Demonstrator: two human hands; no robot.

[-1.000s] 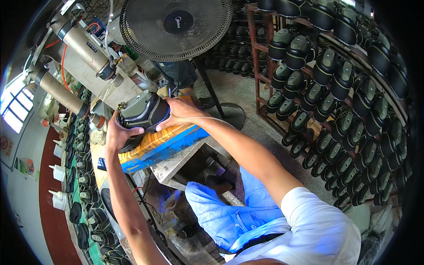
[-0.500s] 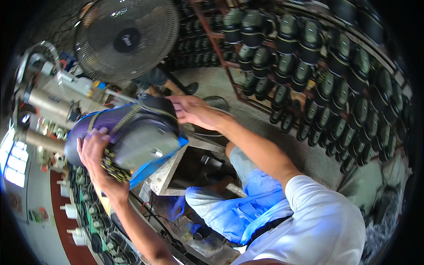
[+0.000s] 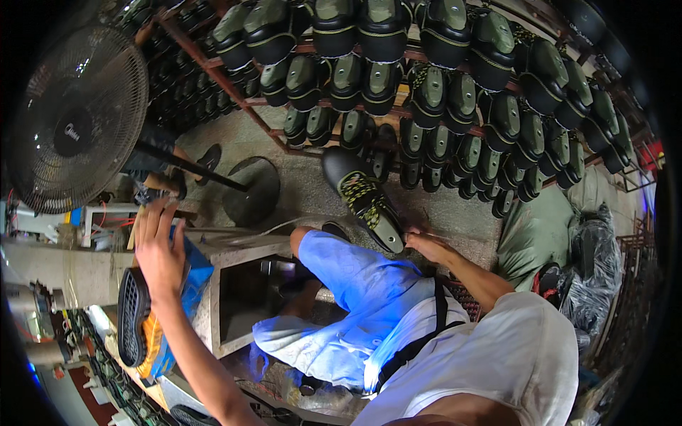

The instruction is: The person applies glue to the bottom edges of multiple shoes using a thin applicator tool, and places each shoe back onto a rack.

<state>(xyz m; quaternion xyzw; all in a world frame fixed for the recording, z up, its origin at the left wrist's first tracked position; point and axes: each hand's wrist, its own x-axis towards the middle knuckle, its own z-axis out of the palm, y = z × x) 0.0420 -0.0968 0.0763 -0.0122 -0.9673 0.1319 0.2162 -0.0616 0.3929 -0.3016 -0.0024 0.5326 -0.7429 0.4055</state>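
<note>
My right hand [image 3: 428,248] is closed on one end of a black lace-up shoe [image 3: 362,199] with black-and-yellow laces and a green panel. The shoe hangs over the floor beside the shelves, its toe pointing away from me. At the left, my left hand [image 3: 160,248] reaches out with fingers stretched and somewhat apart, holding nothing that I can see. Beneath it stands a blue and orange box [image 3: 192,277]. A black shoe sole [image 3: 133,316], tread side showing, lies against the box's left side; whether my hand touches the box is not clear.
Red-framed racks [image 3: 277,142] full of green-and-black shoes run along the far side. A standing fan [image 3: 74,128] is at the far left, its round base [image 3: 252,190] on the floor. A pale bench [image 3: 213,298] stands at my left, plastic-wrapped sacks [image 3: 593,255] at my right. Another person's legs [image 3: 163,181] show near the fan.
My hands have separated. The shoe held between both at the left is now in my right hand over the floor. My view has turned right, bringing the racks to the centre.
</note>
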